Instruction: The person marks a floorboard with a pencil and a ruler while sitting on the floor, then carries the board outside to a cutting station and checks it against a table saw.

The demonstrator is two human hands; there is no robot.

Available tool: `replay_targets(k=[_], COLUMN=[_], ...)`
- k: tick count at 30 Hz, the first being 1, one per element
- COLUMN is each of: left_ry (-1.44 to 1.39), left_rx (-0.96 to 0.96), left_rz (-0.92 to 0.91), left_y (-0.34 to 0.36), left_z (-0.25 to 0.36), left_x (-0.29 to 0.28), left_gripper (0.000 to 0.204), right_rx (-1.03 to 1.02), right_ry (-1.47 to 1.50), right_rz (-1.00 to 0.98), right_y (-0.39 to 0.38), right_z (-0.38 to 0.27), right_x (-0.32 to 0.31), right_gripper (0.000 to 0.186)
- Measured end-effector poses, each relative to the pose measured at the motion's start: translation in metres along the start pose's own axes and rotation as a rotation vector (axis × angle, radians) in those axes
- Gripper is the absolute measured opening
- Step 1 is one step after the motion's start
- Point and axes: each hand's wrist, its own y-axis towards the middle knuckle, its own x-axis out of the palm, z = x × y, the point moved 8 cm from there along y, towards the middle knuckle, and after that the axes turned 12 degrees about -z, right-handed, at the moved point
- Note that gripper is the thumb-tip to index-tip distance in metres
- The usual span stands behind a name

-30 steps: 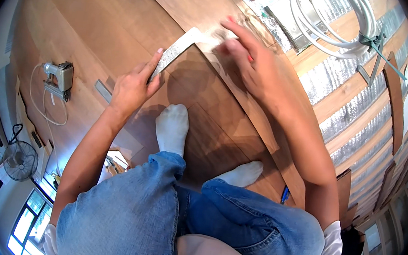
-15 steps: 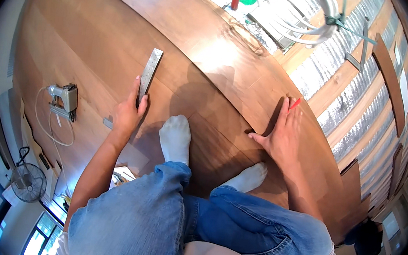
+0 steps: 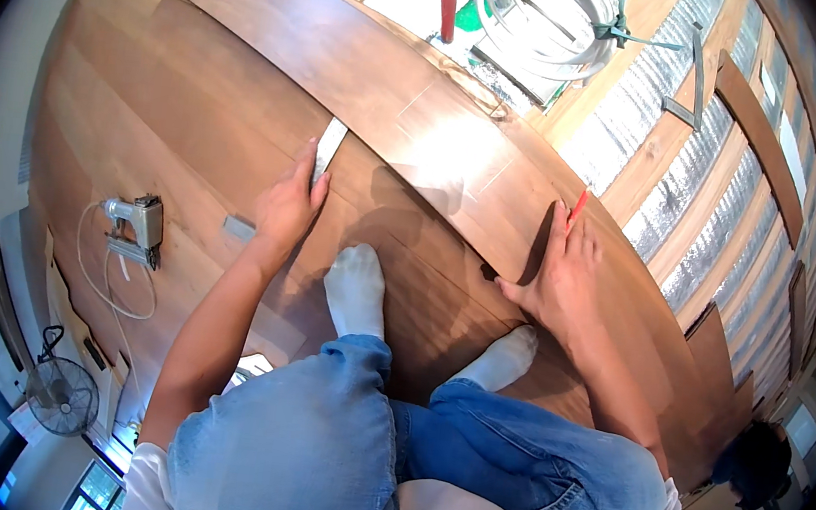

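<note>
Left hand [image 3: 287,209]: gripping a metal rule [image 3: 330,148], tip right by the plank [image 3: 341,51]
Right hand [image 3: 566,281]: kinda spread at plank's near end, red pencil [image 3: 577,210] between fingers
Plank: lying on the floorboards [image 3: 186,79]

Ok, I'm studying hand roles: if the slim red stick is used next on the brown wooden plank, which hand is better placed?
Right hand, likely: it holds the slim red stick at the near end of the brown wooden plank; the left hand grips a flat silver metal strip.
</note>
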Motion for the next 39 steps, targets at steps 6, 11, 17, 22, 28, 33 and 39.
replay_targets(k=[6,11,17,22,28,33,39], left_ry=[0.012,-0.075,-0.355,-0.761,-0.66,-0.283,-1.864], left_rx=[-0.006,0.313,0.258,0.159,0.188,0.329,0.092], left_rz=[-0.076,0.217,0.202,0.13,0.096,-0.036,-0.081], left_y=[0.076,0.111,0.109,0.111,0.109,0.117,0.114], left_z=[0.024,0.049,0.059,0.035,0.044,0.065,0.024], left_x=[0.001,0.004,-0.01,0.011,-0.003,0.007,0.111], left_gripper=[0.049,0.046,0.048,0.038,0.018,0.019,0.035], right_rx=[-0.006,0.005,-0.005,0.011,-0.02,-0.011,0.01], right_ry=[0.018,0.011,0.011,0.006,-0.038,-0.037,-0.041], right_rz=[-0.02,-0.038,-0.044,-0.067,-0.067,-0.086,-0.125], right_y=[-0.025,-0.026,-0.016,-0.003,-0.003,-0.001,0.012], right_z=[-0.027,-0.027,-0.021,-0.016,-0.013,0.0,0.004], right_x=[-0.026,-0.03,-0.029,-0.031,-0.048,-0.047,-0.037], right_gripper=[0.13,0.13,0.127,0.128,0.13,0.133,0.137])
